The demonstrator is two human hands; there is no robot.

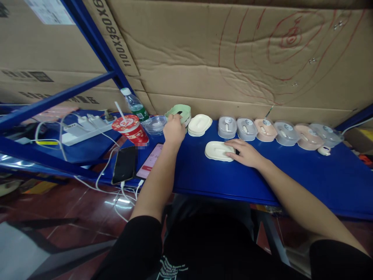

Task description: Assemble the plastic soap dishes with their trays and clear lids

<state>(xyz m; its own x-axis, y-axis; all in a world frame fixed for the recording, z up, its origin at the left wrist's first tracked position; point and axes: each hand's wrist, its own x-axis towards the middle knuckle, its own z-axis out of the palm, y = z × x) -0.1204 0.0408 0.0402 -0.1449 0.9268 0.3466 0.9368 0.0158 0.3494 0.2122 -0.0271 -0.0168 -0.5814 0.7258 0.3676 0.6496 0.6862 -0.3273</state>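
My left hand reaches over the front rim of a light green plastic container. Its fingers are curled together at the container, and what they pinch is hidden. A small dark thing shows inside. With my right hand I grip the right end of a cream oval lid that lies on the blue table, thumb at the near edge and fingers on top. Between the hands, further back, is a small stack of cream lids, just right of the green container.
A row of several lidded boxes, grey and pink, stands at the back right, with a small white object before it. At left are a red cup, a bottle, a clear bowl, two phones and charging cables.
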